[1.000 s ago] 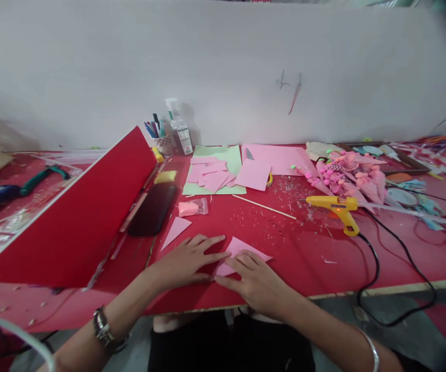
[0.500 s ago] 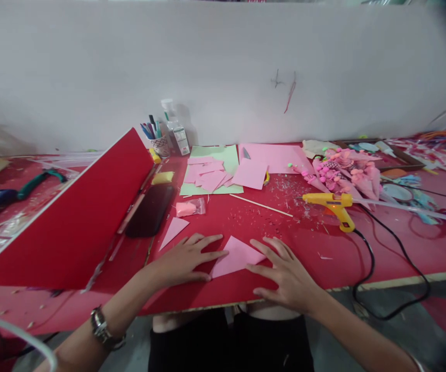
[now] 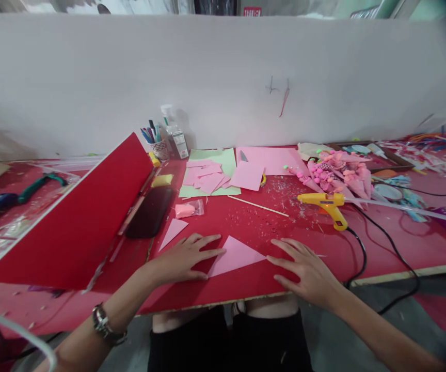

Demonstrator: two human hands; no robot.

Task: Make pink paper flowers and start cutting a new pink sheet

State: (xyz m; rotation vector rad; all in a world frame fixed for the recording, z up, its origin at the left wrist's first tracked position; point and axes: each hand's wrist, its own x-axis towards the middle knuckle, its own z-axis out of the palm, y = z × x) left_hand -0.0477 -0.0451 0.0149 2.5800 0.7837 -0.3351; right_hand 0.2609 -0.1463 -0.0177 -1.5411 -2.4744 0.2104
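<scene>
A pink paper triangle [image 3: 236, 257] lies flat on the red tabletop in front of me, its right corner pointing sideways. At its left edge rests my left hand [image 3: 186, 258], fingers spread, with a fingertip touching the paper. My right hand [image 3: 304, 268] is open with fingers apart, its fingertips beside the triangle's right corner; I cannot tell whether they touch it. Another small pink paper triangle [image 3: 172, 231] lies just beyond my left hand. Neither hand grips anything.
Pink paper pieces [image 3: 207, 175] lie on a green sheet [image 3: 225, 155]. To the right are a yellow glue gun [image 3: 325, 204] with a black cord and a heap of pink paper cones [image 3: 337, 173]. A dark phone [image 3: 149, 213] and a leaning red board [image 3: 79, 222] stand left.
My right hand has slid to the right, off the paper triangle's right part toward its corner. My left hand stays in place. The view has tilted up slightly.
</scene>
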